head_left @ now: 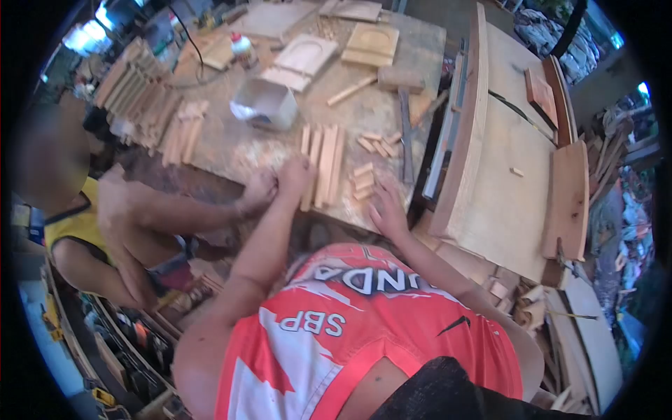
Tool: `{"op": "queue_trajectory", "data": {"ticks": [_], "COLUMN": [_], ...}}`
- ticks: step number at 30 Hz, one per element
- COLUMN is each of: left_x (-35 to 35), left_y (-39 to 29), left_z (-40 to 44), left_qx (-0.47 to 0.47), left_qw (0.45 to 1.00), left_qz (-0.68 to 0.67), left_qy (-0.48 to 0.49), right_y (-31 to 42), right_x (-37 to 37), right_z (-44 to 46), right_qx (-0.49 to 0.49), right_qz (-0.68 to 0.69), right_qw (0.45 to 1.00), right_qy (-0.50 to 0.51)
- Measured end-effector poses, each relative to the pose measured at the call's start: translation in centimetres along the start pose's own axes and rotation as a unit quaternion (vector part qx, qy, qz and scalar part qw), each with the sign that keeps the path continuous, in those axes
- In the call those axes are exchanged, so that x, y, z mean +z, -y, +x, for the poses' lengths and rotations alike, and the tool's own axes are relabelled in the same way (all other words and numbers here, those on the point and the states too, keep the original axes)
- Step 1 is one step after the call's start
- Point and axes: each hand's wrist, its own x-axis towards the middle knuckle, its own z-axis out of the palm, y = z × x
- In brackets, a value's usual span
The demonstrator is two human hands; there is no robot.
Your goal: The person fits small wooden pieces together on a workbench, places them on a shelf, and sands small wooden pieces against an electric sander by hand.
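Observation:
My left hand (297, 175) is closed at the left side of several upright-lying wooden strips (326, 164) on the workbench; whatever it holds is hidden. Right beside it is a co-worker's hand (259, 190). My right hand (388, 208) lies on the bench near the front edge, fingers apart, just right of a few small wooden blocks (362, 182). More short wooden pieces (379, 145) lie above those blocks.
A person in a yellow top (70, 220) sits at the left. On the bench (231, 157) are a metal-looking container (264, 103), a mallet (401, 80), a bottle (241, 46), flat panels (371, 45) and stacked wood (136, 98). A large wooden panel (507, 175) stands right.

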Motion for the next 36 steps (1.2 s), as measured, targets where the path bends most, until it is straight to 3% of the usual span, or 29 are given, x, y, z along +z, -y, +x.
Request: {"op": "queue_trajectory", "data": {"ticks": [2, 5, 12, 15, 18, 20, 23, 27, 31, 36], "left_x": [-3.6, -2.8, -1.8, -2.3, -1.5, -1.6, -1.4, -2.1, -1.6, -3.7], "left_y": [-5.0, -3.3, -2.5, -2.6, -1.2, 0.2, 1.9, 1.7, 1.4, -0.4], "left_z": [-2.5, -1.7, -1.3, -1.5, -1.5, -1.0, -0.5, 0.1, 0.6, -0.6], "left_qx": [-0.036, -0.020, -0.011, -0.023, 0.009, 0.041, 0.011, -0.016, -0.097, -0.087], "left_qw": [0.999, 0.993, 0.995, 0.994, 0.979, 0.973, 0.982, 0.993, 0.991, 0.981], "left_qz": [-0.029, -0.107, -0.079, -0.102, -0.185, -0.084, -0.046, -0.110, -0.085, -0.173], "left_qy": [-0.016, -0.048, -0.064, -0.025, -0.082, -0.209, -0.180, -0.038, -0.032, -0.017], "right_y": [1.4, 0.4, 0.5, 0.6, 0.7, 0.7, 0.8, 0.9, 0.5, 0.4], "right_x": [-2.7, 0.7, 1.0, 1.1, 1.0, 0.8, 0.9, 0.7, 0.5, 0.9], "right_z": [0.2, 1.4, 1.0, 1.2, 1.1, 1.3, 1.3, 1.2, 1.3, 1.3], "right_qx": [0.027, 0.017, 0.003, 0.008, 0.007, 0.009, 0.009, 0.015, 0.009, 0.028], "right_qz": [0.019, 0.020, 0.003, -0.011, -0.008, -0.014, -0.012, -0.005, -0.018, -0.004], "right_qw": [0.999, 1.000, 1.000, 1.000, 1.000, 1.000, 1.000, 1.000, 1.000, 1.000], "right_qy": [-0.011, 0.003, 0.013, 0.017, 0.019, 0.018, 0.013, 0.014, 0.019, 0.008]}}
